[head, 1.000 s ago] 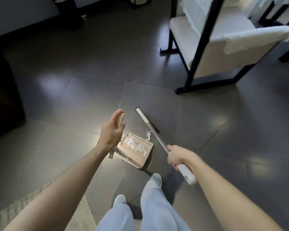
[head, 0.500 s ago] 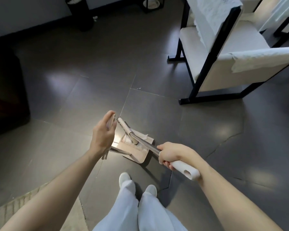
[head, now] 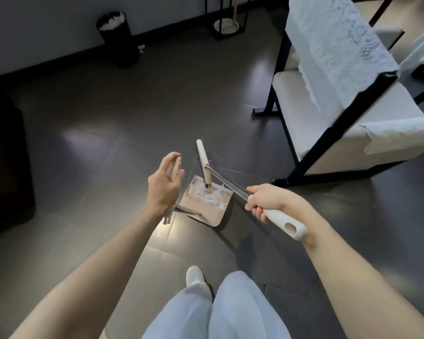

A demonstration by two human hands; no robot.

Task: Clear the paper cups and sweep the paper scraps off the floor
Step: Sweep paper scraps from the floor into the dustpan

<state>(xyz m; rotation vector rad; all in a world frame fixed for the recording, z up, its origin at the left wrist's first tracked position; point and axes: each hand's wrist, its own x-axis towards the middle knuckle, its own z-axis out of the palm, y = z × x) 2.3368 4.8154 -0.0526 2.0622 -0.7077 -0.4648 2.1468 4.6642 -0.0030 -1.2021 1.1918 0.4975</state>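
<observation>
— Where are the paper scraps (head: 212,195)?
— In the dustpan (head: 207,212) on the floor (head: 108,113), broom bristles (head: 208,185) among them
— And each grip?
— Left grip (head: 163,185) holds the dustpan handle (head: 176,167); right grip (head: 267,201) clenches the broom (head: 228,183)

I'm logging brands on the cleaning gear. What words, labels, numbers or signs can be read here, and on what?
None readable. The broom, dustpan, black bin and white chair cover show no print in this view; the cover's raised pattern looks like texture, not lettering.
</observation>
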